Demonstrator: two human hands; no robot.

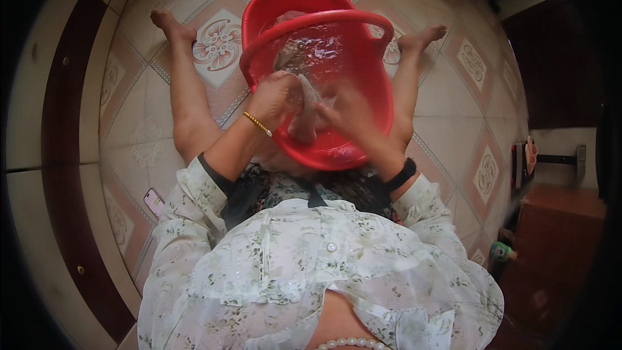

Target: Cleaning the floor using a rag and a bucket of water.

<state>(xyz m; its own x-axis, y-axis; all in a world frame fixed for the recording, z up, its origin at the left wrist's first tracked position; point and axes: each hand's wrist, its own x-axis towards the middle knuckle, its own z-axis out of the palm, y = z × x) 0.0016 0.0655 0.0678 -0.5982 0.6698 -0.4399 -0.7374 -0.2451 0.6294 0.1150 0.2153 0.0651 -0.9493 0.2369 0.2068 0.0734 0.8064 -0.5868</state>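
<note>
A pale, wet piece of cloth point(306, 116) hangs between my hands, over the near part of a red plastic basin point(369, 84). My left hand point(275, 96) is closed on its upper left edge. On the other side, my right hand point(346, 111) is blurred by motion, its thumb and fingers pinching the cloth's right side. Whether the cloth is a garment such as a sock I cannot tell. Rippling water point(321, 45) fills the basin, with more greyish cloth point(291, 55) in it beyond my left hand. The basin's thick red handle point(317, 18) arches across beyond both hands.
My bare legs stretch out on both sides of the basin, over a patterned tile floor point(447, 100). A phone point(154, 202) lies on the floor at the left. Dark-striped cabinets point(68, 129) line the left side. A green bottle point(502, 251) and a brown box-like piece point(560, 201) stand at the right.
</note>
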